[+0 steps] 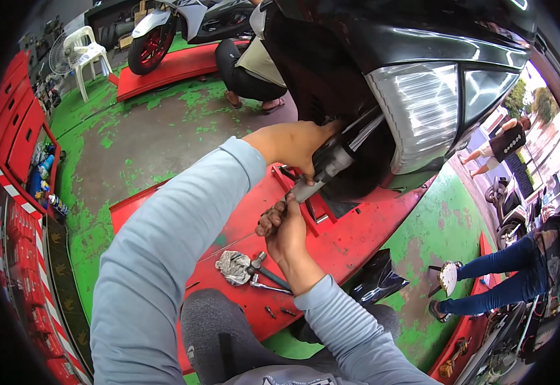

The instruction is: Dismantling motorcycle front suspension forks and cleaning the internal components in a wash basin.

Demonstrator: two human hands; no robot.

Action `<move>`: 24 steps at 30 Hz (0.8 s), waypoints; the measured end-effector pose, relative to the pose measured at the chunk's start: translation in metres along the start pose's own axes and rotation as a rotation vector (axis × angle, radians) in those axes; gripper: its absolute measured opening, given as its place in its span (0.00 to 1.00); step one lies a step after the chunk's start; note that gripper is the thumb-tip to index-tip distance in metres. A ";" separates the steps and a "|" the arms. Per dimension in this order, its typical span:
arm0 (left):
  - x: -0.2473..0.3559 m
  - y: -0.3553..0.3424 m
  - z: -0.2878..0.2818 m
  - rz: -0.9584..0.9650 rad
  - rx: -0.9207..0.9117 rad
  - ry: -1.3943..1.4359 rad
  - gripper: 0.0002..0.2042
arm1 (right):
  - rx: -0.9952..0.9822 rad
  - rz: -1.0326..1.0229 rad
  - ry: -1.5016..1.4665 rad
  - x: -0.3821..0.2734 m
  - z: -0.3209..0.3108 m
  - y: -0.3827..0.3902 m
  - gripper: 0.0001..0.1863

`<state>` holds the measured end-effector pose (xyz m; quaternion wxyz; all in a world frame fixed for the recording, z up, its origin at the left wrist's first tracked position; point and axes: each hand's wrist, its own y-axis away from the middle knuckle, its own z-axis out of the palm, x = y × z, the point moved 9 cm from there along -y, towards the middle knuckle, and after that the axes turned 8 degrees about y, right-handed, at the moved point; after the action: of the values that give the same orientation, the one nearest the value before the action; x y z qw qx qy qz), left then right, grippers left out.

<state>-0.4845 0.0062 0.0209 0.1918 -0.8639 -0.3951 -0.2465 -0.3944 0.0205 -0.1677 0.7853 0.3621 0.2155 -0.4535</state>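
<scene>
A black scooter (395,38) with a large clear headlight (421,112) stands on a red lift platform (350,237). My left hand (293,144) reaches under its front and grips the silver fork leg (325,168) near the wheel. My right hand (284,224) is just below, fingers closed around the lower end of that fork leg. Whether a small tool sits in the fingers is hidden.
On the platform near my knee lie a crumpled rag (233,266), a ratchet and wrenches (266,277) and small bolts (279,312). A black panel (376,279) lies right. One person crouches behind (251,67), another stands right (511,273). Red tool cabinets (17,122) line the left.
</scene>
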 end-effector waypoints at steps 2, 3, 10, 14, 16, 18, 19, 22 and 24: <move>0.000 -0.002 0.002 0.013 -0.007 0.019 0.52 | -0.017 0.016 0.010 -0.003 -0.002 0.001 0.20; 0.002 -0.003 0.003 0.039 -0.012 0.023 0.51 | -0.030 0.030 0.012 -0.003 -0.002 0.003 0.20; -0.004 0.001 -0.011 0.010 0.049 0.105 0.55 | -0.052 0.052 0.044 -0.007 0.004 0.010 0.19; -0.005 0.026 -0.014 -0.022 0.381 0.234 0.49 | -0.095 0.041 0.040 -0.012 0.006 0.013 0.20; 0.005 0.053 -0.005 -0.100 0.622 0.266 0.43 | -0.073 0.005 0.004 -0.023 0.005 0.014 0.21; 0.010 0.090 0.006 -0.264 0.931 0.293 0.26 | -0.055 -0.034 0.044 -0.026 0.009 0.018 0.16; 0.018 0.092 0.018 -0.221 0.907 0.161 0.23 | -0.047 -0.073 0.083 -0.028 0.014 0.024 0.15; 0.020 0.083 0.029 -0.208 0.827 -0.057 0.21 | -0.147 -0.096 0.151 -0.029 0.013 0.026 0.24; 0.020 0.073 0.027 -0.229 0.775 -0.137 0.21 | -0.102 -0.066 0.147 -0.028 0.005 0.024 0.23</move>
<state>-0.4092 -0.0121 0.0005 0.4476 -0.6927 -0.5640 -0.0412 -0.3880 0.0399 -0.1366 0.7696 0.3465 0.3071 -0.4398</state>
